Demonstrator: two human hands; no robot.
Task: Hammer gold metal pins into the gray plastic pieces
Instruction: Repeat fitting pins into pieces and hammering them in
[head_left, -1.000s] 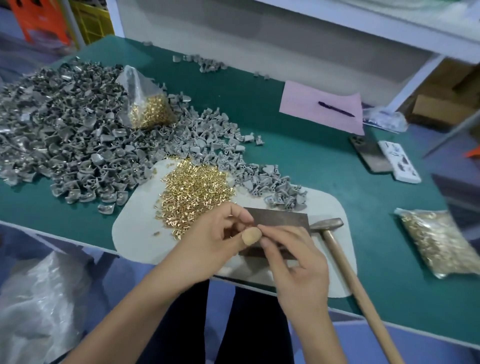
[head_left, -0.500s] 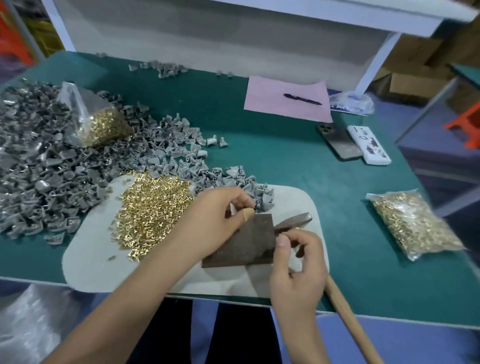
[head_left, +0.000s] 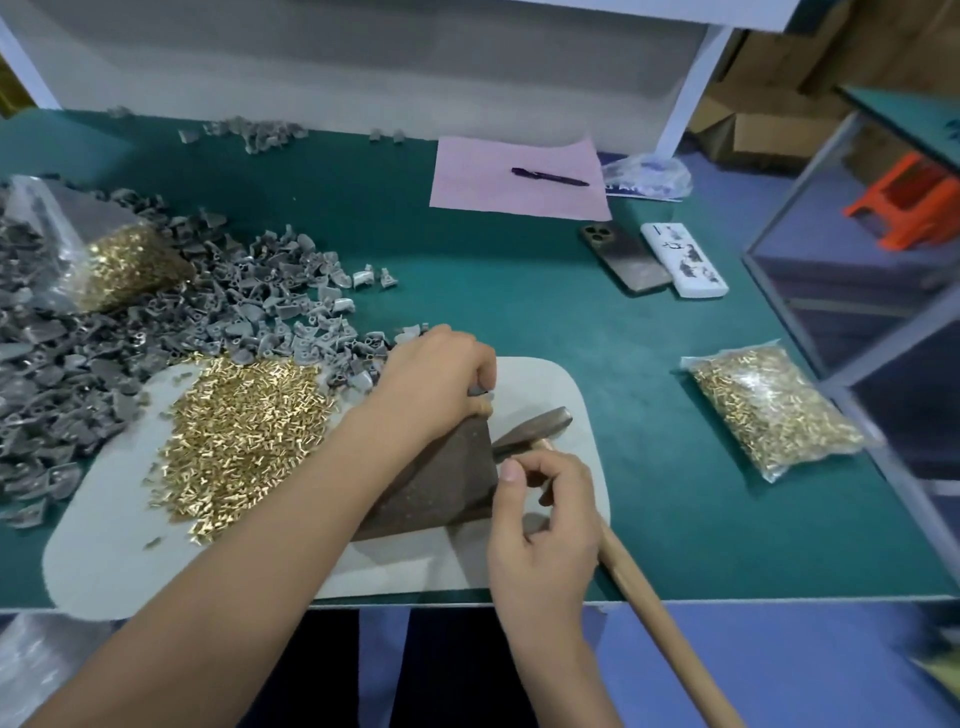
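Left hand (head_left: 434, 379) shifted to block's far corner, pinching gray piece (head_left: 477, 391); right hand (head_left: 543, 512) curled, grip contents unclear.

Both forearms are bare from the bottom edge of the view up to the wrists, with no sleeve, watch or bracelet showing on either. The left hand (head_left: 434, 382) and the right hand (head_left: 543, 512) wear no gloves and no rings. The fingernails are short and unpainted; the right thumbnail shows plainly at 12 o'clock on that hand. Below the table edge, at 6 o'clock, the legs are in dark, nearly black trousers (head_left: 447, 670).
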